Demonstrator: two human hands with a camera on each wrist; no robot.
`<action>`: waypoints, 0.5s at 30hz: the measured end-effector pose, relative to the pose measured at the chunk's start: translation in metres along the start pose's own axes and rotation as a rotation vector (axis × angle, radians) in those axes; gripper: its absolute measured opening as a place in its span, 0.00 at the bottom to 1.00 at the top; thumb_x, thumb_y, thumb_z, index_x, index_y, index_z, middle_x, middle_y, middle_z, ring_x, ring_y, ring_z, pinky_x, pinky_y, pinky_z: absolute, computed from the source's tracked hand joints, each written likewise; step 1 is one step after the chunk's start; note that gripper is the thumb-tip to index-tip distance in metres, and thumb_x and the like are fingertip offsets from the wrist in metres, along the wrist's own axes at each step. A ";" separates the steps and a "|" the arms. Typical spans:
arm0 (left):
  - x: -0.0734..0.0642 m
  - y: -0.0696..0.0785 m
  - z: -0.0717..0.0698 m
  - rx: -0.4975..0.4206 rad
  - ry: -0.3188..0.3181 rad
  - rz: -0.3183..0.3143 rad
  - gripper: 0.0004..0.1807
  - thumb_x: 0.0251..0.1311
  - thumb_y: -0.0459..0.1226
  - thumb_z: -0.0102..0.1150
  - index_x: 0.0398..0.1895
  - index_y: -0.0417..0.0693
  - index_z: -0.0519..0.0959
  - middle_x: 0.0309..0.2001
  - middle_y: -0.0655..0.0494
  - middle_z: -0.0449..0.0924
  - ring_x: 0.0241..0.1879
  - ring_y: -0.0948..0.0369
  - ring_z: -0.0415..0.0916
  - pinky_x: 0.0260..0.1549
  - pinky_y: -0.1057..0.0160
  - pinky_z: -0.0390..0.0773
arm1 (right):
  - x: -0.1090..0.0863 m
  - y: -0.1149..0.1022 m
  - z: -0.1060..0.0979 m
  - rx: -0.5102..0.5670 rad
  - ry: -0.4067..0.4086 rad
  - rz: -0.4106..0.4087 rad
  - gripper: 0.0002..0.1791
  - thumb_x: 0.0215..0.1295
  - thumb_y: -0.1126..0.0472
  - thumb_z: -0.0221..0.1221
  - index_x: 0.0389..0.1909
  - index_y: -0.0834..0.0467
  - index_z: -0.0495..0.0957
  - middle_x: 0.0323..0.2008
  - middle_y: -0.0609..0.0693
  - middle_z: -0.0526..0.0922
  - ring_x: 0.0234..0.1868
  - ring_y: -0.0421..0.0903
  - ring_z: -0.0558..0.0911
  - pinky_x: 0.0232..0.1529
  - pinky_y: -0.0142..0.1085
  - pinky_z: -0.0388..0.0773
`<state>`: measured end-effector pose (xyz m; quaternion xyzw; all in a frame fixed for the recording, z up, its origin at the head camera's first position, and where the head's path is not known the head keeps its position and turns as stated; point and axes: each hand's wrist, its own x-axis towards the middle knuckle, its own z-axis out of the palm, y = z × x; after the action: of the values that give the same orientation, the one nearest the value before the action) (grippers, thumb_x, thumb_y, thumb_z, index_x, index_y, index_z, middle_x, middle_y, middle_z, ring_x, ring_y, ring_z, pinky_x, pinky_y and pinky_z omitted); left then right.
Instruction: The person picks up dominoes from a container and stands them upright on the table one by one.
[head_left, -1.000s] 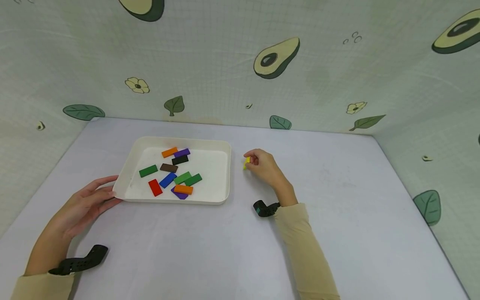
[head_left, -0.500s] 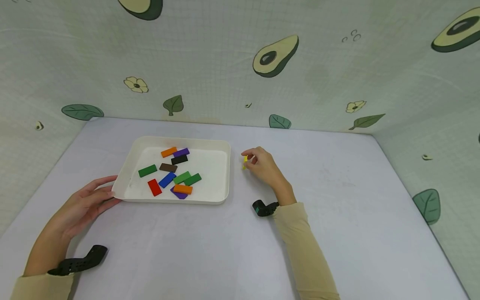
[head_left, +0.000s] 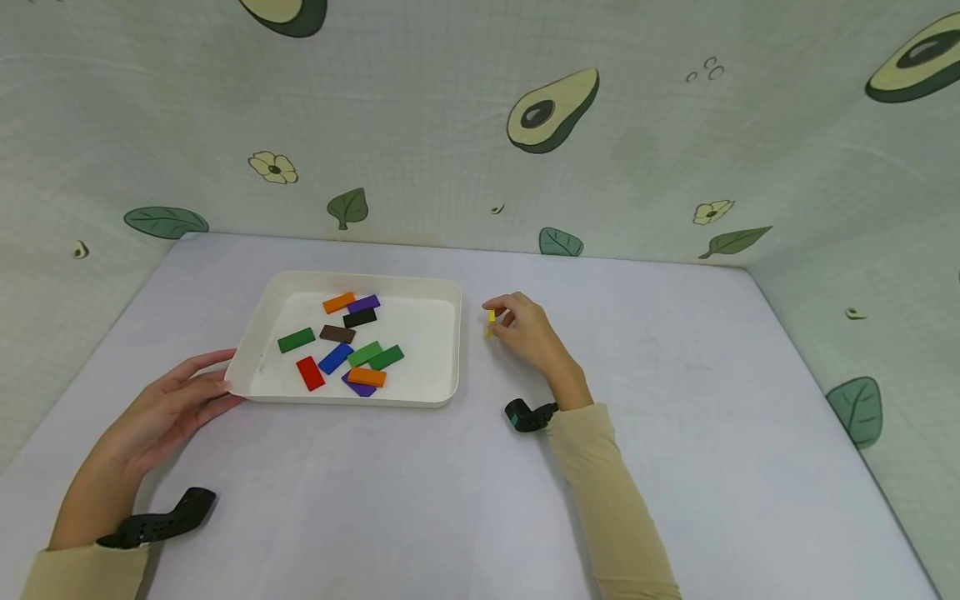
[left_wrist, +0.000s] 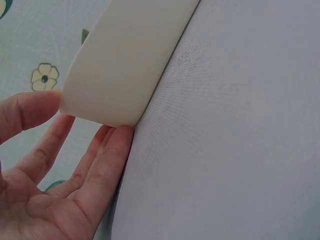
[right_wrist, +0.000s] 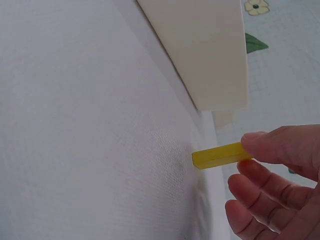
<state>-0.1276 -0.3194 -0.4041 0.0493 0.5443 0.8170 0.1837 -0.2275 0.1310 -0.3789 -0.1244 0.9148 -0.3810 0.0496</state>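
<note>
My left hand (head_left: 176,408) touches the left near corner of a white tray (head_left: 438,342), its fingers extended. In the left wrist view the thumb meets the tray's rim and the fingertips lie low along its outer wall (left_wrist: 120,60). Just right of the tray, my right hand (head_left: 525,329) pinches a narrow yellow block (right_wrist: 217,155) between thumb and fingers. The block points down, its lower end close over the white table. The other fingers of that hand are loosely bent. Inside the tray lie several coloured blocks, among them a red block (head_left: 310,373) and a brown block (head_left: 337,333).
An orange block (head_left: 367,377) lies across a purple block (head_left: 357,387) in the tray. Green, blue and black blocks are scattered around them. The white table (head_left: 420,500) runs back to a hanging cloth (head_left: 420,125) printed with avocados and leaves.
My right hand has shifted slightly left and away with the yellow block, then stays almost still. The left hand and the tray keep their places.
</note>
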 end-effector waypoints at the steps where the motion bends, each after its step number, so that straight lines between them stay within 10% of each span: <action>1: 0.000 0.000 0.000 -0.010 -0.001 -0.001 0.23 0.67 0.23 0.37 0.59 0.51 0.68 0.51 0.58 0.79 0.48 0.61 0.80 0.48 0.63 0.79 | 0.000 0.000 0.000 -0.001 -0.001 0.000 0.17 0.61 0.65 0.57 0.53 0.59 0.75 0.46 0.53 0.75 0.42 0.48 0.74 0.38 0.34 0.75; 15: 0.000 0.002 -0.001 0.003 -0.047 0.011 0.23 0.68 0.23 0.35 0.61 0.49 0.66 0.53 0.57 0.77 0.50 0.61 0.79 0.50 0.64 0.78 | -0.001 -0.002 -0.004 -0.009 0.005 -0.006 0.19 0.60 0.64 0.59 0.54 0.58 0.75 0.47 0.54 0.75 0.42 0.49 0.75 0.38 0.35 0.75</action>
<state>-0.1288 -0.3211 -0.4025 0.0717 0.5406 0.8159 0.1919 -0.2270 0.1322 -0.3746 -0.1264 0.9163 -0.3773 0.0455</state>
